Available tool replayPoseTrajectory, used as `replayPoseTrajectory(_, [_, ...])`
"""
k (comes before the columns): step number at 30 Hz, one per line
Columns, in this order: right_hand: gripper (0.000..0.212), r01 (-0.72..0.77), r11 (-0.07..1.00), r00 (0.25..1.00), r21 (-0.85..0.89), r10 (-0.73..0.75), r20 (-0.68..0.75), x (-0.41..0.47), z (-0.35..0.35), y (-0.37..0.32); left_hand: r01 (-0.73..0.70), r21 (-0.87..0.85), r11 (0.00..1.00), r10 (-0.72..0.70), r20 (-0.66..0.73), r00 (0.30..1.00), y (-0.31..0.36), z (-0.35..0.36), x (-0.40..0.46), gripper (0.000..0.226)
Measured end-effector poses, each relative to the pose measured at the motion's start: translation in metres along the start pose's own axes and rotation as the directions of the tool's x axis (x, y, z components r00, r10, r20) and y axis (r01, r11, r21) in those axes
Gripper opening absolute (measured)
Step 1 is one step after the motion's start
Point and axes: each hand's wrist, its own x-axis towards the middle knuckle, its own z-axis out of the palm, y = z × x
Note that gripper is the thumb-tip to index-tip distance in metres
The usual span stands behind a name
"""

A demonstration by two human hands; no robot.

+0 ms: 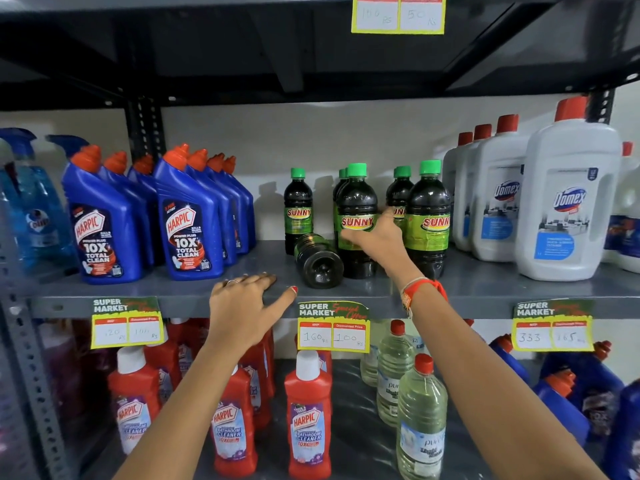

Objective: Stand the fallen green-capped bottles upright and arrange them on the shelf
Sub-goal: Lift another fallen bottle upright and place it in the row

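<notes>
A grey metal shelf (485,289) runs across the view, hung on perforated uprights against a pale wall, with the dark underside of the shelf above it overhead. At the far left stand pale blue spray bottles (26,206), then two rows of blue Harpic bottles (187,223) with orange caps. The left hand (247,306) rests flat on the shelf's front edge, fingers spread wide and holding nothing, a ring on one finger. Just right of it lies the fallen bottle (317,259) — dark, on its side, its base turned toward the camera, touching the upright bottles behind and beside it. A lone upright green-capped bottle (298,206) stands at the back, and next to it the front centre bottle (356,216), upright, with the right hand (379,233) wrapped around its label, fingers curled on it; an orange band circles that wrist. Further green-capped bottles (429,216) stand just to the right, close together. Beyond them are white Domex jugs (568,202) with red caps. Yellow-edged price tags (333,329) hang from the shelf lip — the middle one sits below the green-capped group. The lower shelf holds red Harpic bottles (306,420) and clear bottles (420,424).
</notes>
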Motion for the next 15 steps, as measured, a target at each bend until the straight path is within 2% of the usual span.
replayPoseTrajectory(2, [0.083,0.022,0.999,1.0,-0.036,-0.022,-0.005,-0.003,0.003,0.0,-0.004,0.005,1.0,0.004,0.001,1.0,-0.001,0.0,0.0,0.077])
replayPoseTrajectory(9, [0.097,0.143,0.92,0.966,-0.365,-0.21,-0.149,-0.02,0.007,-0.009,-0.028,0.021,0.999,0.027,0.03,0.999,-0.003,-0.001,0.0,0.086])
replayPoseTrajectory(12, [0.085,0.262,0.822,0.874,-0.506,-0.424,-0.236,-0.033,0.009,-0.022,-0.058,0.004,0.998,0.057,0.126,0.99,-0.007,-0.008,0.002,0.102])
replayPoseTrajectory(13, [0.077,0.333,0.78,0.84,-0.531,-0.501,-0.209,-0.036,0.01,-0.029,-0.051,0.0,0.999,0.05,0.15,0.987,-0.01,-0.01,0.003,0.102])
replayPoseTrajectory(15, [0.066,0.444,0.712,0.819,-0.544,-0.569,-0.076,-0.038,0.016,-0.044,-0.039,0.009,0.999,0.037,0.144,0.989,-0.018,-0.013,0.003,0.099])
